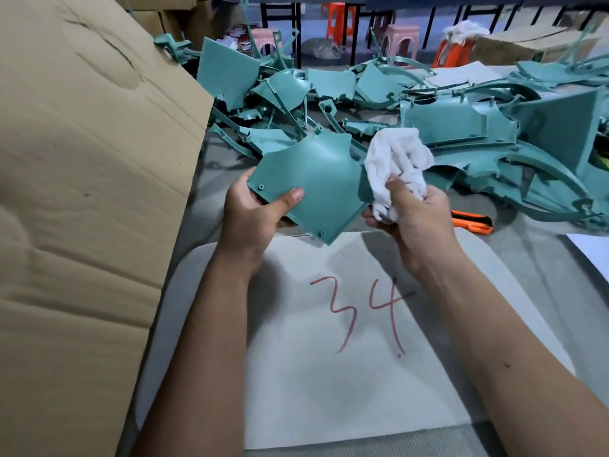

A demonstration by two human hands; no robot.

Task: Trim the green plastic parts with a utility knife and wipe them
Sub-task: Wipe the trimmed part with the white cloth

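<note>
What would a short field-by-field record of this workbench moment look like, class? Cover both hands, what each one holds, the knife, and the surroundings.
left hand: the left hand grips the green panel, thumb on its face
right hand: the right hand holds the white cloth, bunched, at the panel's right edge
knife: the orange utility knife lies on the table, untouched, right of the right hand
pile: green plastic parts heaped behind the hands
mat: white sheet marked 34 in red
left side: cardboard box

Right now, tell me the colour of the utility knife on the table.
Orange with black, seen in the head view: utility knife.
</note>
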